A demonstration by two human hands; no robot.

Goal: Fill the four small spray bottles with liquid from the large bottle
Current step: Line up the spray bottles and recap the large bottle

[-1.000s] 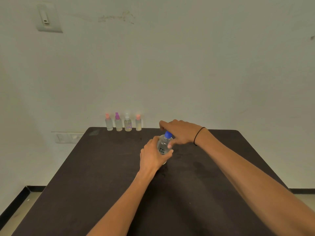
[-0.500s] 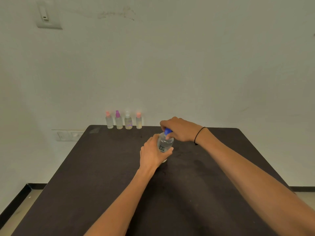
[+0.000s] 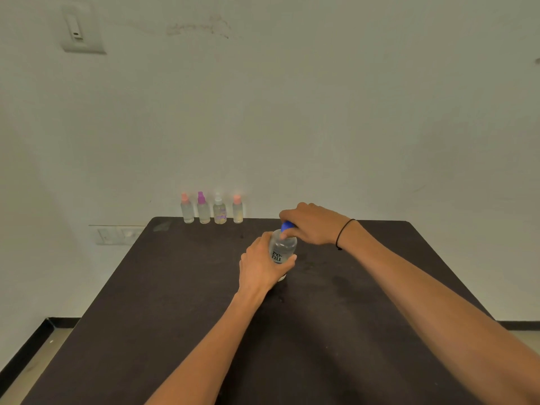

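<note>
Head view: left hand (image 3: pixel 260 266) grips the large bottle (image 3: pixel 282 251) standing mid-tabletop (image 3: pixel 146 331); right hand (image 3: pixel 314 223) pinches its blue cap (image 3: pixel 287 225) — opening seems underway. Four small spray bottles (image 3: pixel 211 210) wait capped at the far edge — no pouring evident.

Large bottle (image 3: pixel 282 249) – clear glossy plastic w/ blue cap (image 3: pixel 287 225); table (image 3: pixel 175 302) – dark, matt.

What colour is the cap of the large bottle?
Blue. The cap shows under the right hand in the head view.
</note>
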